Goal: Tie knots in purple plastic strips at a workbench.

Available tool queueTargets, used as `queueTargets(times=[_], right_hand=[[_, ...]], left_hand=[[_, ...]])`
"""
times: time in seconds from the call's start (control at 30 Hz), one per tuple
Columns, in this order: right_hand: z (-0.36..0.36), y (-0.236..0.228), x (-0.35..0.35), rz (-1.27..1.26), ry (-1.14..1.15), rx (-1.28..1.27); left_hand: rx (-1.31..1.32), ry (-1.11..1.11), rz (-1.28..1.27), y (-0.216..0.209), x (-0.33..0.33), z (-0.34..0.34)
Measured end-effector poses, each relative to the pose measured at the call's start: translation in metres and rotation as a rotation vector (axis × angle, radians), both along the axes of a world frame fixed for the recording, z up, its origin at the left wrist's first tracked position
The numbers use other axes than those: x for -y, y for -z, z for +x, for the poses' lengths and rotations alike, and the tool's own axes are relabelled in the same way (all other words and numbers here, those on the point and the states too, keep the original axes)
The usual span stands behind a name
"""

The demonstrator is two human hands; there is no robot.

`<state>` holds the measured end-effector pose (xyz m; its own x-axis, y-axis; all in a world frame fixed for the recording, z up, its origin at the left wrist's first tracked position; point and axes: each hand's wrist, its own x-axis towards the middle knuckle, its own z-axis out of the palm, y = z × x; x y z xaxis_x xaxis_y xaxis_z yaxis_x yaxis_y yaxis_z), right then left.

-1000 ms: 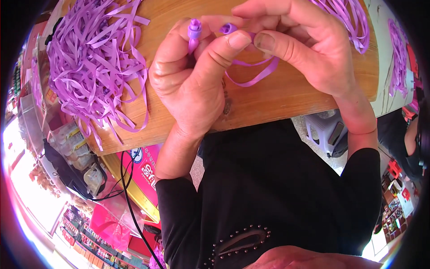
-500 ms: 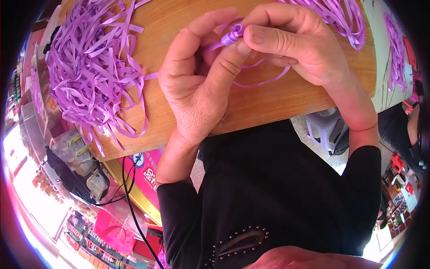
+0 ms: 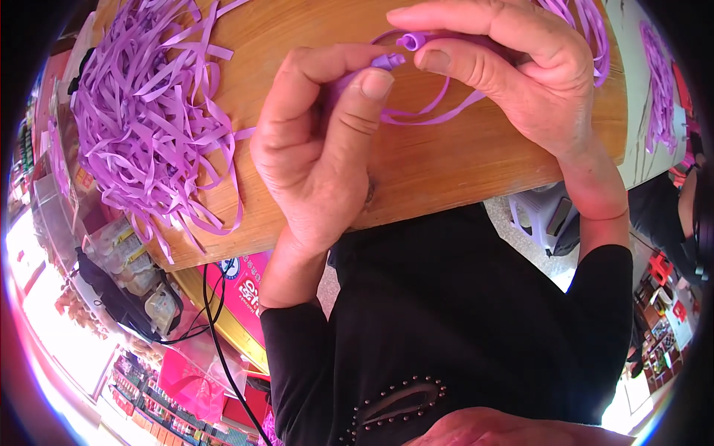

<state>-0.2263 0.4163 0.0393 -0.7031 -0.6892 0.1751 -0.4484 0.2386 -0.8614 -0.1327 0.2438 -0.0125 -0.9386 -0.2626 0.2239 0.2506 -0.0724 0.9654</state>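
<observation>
My left hand [image 3: 316,145] pinches a small purple plastic connector piece [image 3: 385,62] between thumb and index finger, its narrow end pointing right. Just beyond that tip, a second purple connector piece [image 3: 410,41] with a hollow round mouth sits at the thumb of my right hand [image 3: 520,70]. The right index finger stretches above it, and the grip farther back is partly hidden. A small gap parts the two pieces. Under my hands hangs a loop of flat purple ribbon [image 3: 431,119], which runs toward the right hand.
A large tangled heap of purple ribbons [image 3: 149,126] covers the left of the wooden table [image 3: 446,163]. More ribbons [image 3: 591,37] lie at the far right, and another bundle [image 3: 656,89] is on a white surface beyond. A black cable [image 3: 212,320] hangs at the lower left. A pale plastic stool [image 3: 535,215] stands below the table.
The two connector pieces, close together between my fingertips before, are now apart. My right hand has moved right and opened its index finger outward; my left hand has shifted slightly left.
</observation>
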Motion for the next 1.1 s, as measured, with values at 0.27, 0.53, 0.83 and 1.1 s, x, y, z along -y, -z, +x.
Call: queueTargets(times=[0.27,0.53,0.83,1.1], right_hand=[[-0.002,0.015,0.001,-0.1,-0.055,-0.266],[-0.002,-0.014,-0.005,0.08,0.021,-0.268],[0.004,0.003,0.003,-0.093,0.037,-0.339],[0.007,0.01,0.008,0.032,-0.074,-0.69]], left_hand=[[0.009,0.027,0.207,0.007,0.001,-0.001],[-0.114,0.009,-0.047,0.006,-0.001,-0.007],[-0.181,-0.04,-0.278,0.005,0.001,-0.003],[-0.109,-0.072,-0.453,0.0,0.003,0.0]])
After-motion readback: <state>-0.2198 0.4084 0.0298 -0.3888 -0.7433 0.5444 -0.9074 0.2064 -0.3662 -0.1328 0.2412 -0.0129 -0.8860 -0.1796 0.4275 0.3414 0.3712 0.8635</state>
